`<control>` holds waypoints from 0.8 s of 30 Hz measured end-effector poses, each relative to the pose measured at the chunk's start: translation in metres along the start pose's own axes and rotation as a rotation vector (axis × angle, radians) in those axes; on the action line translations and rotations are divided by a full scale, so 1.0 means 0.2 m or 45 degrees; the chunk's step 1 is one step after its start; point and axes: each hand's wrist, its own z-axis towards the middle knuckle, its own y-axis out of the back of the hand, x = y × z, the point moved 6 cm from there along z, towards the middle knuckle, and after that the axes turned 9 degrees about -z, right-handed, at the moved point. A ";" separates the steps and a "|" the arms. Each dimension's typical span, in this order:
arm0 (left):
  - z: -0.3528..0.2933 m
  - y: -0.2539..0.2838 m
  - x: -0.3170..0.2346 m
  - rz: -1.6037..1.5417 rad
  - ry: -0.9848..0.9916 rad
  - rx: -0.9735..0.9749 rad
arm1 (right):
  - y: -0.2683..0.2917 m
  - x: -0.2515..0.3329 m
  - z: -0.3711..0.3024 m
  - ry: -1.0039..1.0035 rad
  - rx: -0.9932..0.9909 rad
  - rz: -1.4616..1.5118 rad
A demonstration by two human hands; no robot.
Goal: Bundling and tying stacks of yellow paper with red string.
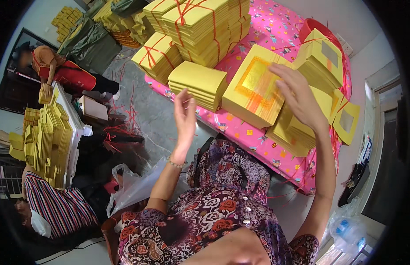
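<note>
A stack of yellow paper (pixel 253 90) with a gold square and orange print on its top sheet sits on a pink patterned cloth (pixel 247 132). Over its right side my right hand (pixel 300 96) is stretched flat; whether it touches the paper I cannot tell. My left hand (pixel 184 115), with a beaded bracelet at the wrist, is raised with fingers extended and nothing in it. Just beyond it lies a smaller pile of curved, folded yellow paper (pixel 198 81). Partly behind my right forearm, more yellow sheets (pixel 293 134) lean in a slanting pile.
Yellow bundles tied with red string (pixel 196 26) are piled at the back. A red basin (pixel 317 28) stands far right, with red strings (pixel 345 66) hanging nearby. To the left, a person in a red apron (pixel 72 78) and another in striped clothing (pixel 59 201) are beside a paper-laden table (pixel 72 145).
</note>
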 end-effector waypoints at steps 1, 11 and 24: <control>-0.01 0.07 0.09 -0.149 0.199 -0.092 | -0.07 0.05 0.08 0.076 0.013 0.000; 0.01 0.20 0.46 -0.944 1.027 -0.227 | -0.85 0.31 0.63 0.221 0.496 0.041; 0.12 0.06 0.46 -0.890 1.102 -0.426 | -1.03 0.35 0.55 0.193 0.699 -0.113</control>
